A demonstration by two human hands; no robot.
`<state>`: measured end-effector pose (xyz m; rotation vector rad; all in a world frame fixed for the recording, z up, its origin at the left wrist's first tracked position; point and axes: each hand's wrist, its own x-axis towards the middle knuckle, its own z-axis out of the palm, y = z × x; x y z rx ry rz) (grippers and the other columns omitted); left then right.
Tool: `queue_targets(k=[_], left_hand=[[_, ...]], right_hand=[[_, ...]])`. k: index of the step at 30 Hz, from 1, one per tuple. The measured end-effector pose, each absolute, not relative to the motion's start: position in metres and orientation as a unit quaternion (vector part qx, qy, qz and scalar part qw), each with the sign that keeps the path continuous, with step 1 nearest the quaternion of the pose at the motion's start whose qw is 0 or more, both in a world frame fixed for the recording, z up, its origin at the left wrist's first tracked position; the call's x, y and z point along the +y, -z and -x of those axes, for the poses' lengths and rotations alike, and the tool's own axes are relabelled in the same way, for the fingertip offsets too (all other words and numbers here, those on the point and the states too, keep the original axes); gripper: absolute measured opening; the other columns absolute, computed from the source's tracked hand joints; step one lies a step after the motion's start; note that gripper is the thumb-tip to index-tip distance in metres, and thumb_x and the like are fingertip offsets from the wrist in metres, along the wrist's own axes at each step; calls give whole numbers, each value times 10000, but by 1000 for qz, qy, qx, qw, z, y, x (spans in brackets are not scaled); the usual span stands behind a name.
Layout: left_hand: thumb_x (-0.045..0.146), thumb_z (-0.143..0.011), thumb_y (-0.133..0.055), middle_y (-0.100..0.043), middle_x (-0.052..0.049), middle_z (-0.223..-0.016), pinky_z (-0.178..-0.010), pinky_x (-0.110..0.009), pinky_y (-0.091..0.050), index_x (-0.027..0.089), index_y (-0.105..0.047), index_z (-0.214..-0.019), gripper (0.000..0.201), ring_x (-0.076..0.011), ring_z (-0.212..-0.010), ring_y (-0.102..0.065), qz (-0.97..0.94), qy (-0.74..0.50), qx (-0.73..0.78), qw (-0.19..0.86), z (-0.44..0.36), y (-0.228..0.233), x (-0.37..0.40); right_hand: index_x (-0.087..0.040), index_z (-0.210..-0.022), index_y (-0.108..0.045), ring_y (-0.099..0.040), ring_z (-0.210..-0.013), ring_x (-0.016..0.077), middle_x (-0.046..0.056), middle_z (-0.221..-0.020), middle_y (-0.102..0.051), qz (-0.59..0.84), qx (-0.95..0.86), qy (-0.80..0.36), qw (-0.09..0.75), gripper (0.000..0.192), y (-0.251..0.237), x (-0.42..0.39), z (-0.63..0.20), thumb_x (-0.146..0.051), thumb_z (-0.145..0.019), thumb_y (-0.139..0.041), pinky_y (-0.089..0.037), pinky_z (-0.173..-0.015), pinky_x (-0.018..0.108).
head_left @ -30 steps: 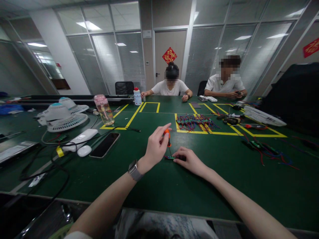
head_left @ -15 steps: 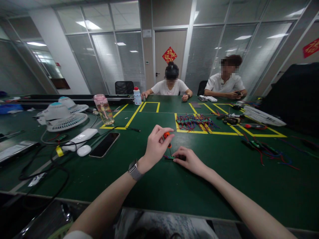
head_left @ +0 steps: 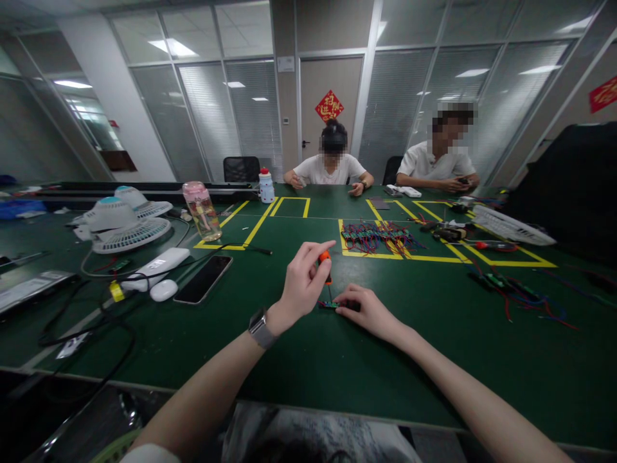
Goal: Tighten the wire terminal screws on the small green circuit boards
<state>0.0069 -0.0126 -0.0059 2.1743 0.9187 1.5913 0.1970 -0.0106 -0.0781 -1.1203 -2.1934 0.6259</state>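
Screwdriver work on a small circuit board at the near middle of the green table.

Board (head_left: 328, 305), a small green strip, lay flat on the table (head_left: 337, 379), pinned at its right end by the fingertips of the right hand (head_left: 362, 310), which were curled down onto it. Above it the left hand (head_left: 301, 283) pinched the orange-handled screwdriver (head_left: 326, 265) upright between thumb and fingers, index finger stretched out, tip down on the board. The step looked like turning a screw; the next move would call for steady downward pressure and a still board. Against half a second earlier the driver stood almost the same, the left fingers slightly re-set on the handle. Farther off lay a phone (head_left: 203, 280) and a bundle of wired boards (head_left: 378, 238).
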Motion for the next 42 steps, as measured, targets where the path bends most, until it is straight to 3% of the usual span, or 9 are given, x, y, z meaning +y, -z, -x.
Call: queue_targets(k=[3,7,13,19,24,28,33,39,42], left_hand=[[238,-961,-443,-592,-48,-1033,-457,-155,-356,214,-556,-1250,312,-37,-522,-418,-763,-544,309,161,-7,6,-13],[310,-879,-611,-542,-8,-863,-496,-170,-372,192,-664,-1029,198,-52,-556,-438,-755,-551,336,115,-7,6,-13],[257,-985,-374,-577,-53,-1049,-514,-173,-400,219,-570,-1236,321,-69,-621,-500,-761,-542,331,134,-5,5,-13],[311,-891,-595,-517,-7,-854,-494,-173,-371,203,-667,-1053,207,-53,-558,-438,-748,-561,335,112,-6,6,-12],[256,-966,-446,-578,-35,-1007,-475,-169,-355,230,-539,-1285,333,-36,-526,-423,-762,-543,325,140,-6,8,-12],[312,-890,-599,-558,2,-825,-479,-173,-346,195,-659,-1081,232,-41,-506,-393,-748,-558,347,95,-6,7,-12],[233,-976,-403,-609,-68,-1059,-507,-157,-395,190,-552,-1248,314,-58,-608,-495,-752,-552,337,129,-6,6,-13],[278,-898,-576,-570,-23,-889,-477,-162,-368,171,-651,-1012,173,-35,-516,-413,-747,-569,330,93,-8,8,-14],[246,-950,-460,-581,-49,-1028,-459,-157,-365,206,-571,-1205,282,-29,-509,-415,-755,-554,329,124,-8,9,-14]], right_hand=[[-181,-918,-733,-590,-743,164,36,-839,-599,420,-825,-234,295,116,79,-10,-197,-190,-821,-668,-475,-694,277],[-184,-909,-733,-588,-735,162,31,-831,-594,421,-825,-233,296,110,80,-9,-198,-193,-819,-670,-474,-682,273],[-181,-924,-732,-593,-750,162,38,-849,-597,420,-825,-239,294,120,79,-9,-198,-199,-830,-660,-481,-704,276],[-191,-912,-735,-586,-738,160,34,-839,-594,424,-824,-235,292,115,78,-10,-198,-196,-826,-659,-478,-686,273],[-182,-914,-732,-585,-737,157,36,-839,-591,421,-824,-239,295,114,78,-10,-197,-197,-828,-657,-477,-684,269],[-183,-908,-730,-580,-727,153,30,-831,-588,421,-824,-238,296,112,77,-10,-197,-184,-824,-657,-475,-678,265],[-182,-920,-733,-585,-738,157,35,-830,-596,421,-825,-234,293,120,77,-11,-197,-200,-831,-655,-475,-687,268],[-188,-919,-732,-581,-726,155,37,-836,-593,418,-828,-231,294,125,76,-11,-197,-237,-850,-641,-477,-684,271],[-186,-919,-731,-585,-739,160,39,-841,-596,419,-827,-235,293,126,77,-10,-197,-237,-851,-638,-482,-691,274]])
